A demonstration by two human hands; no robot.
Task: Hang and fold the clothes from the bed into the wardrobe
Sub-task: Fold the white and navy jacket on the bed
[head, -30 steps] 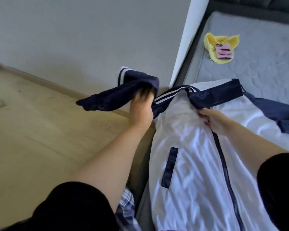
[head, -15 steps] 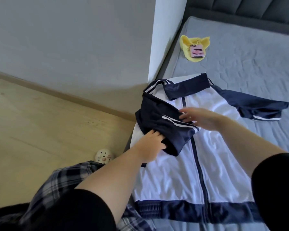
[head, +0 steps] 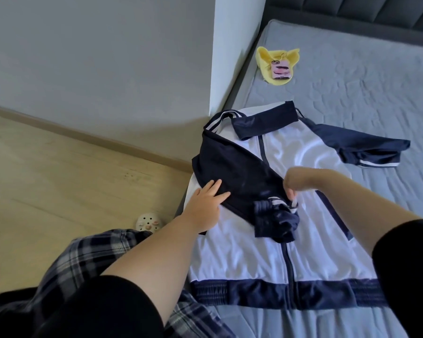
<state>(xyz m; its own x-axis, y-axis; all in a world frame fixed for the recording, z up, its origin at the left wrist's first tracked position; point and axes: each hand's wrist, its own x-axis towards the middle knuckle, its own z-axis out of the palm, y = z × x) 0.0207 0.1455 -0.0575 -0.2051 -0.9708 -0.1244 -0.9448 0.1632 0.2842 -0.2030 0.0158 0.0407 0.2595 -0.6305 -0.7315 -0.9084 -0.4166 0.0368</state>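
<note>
From the head view, a white and navy jacket (head: 266,245) lies front-up on the grey bed (head: 366,89). Its navy sleeve (head: 237,181) is folded diagonally across the chest. The left hand (head: 206,206) lies flat with fingers spread on the sleeve's near edge, gripping nothing. To its right, the right hand (head: 293,185) pinches the striped cuff (head: 276,203) of that sleeve. Beyond the right hand, the other sleeve (head: 366,147) lies out on the mattress, and farther off sits a yellow garment (head: 276,63).

Glossy, smooth cloth jacket (head: 242,242) on a matt quilted mattress (head: 366,89); pale matt wooden floor (head: 59,172)
</note>
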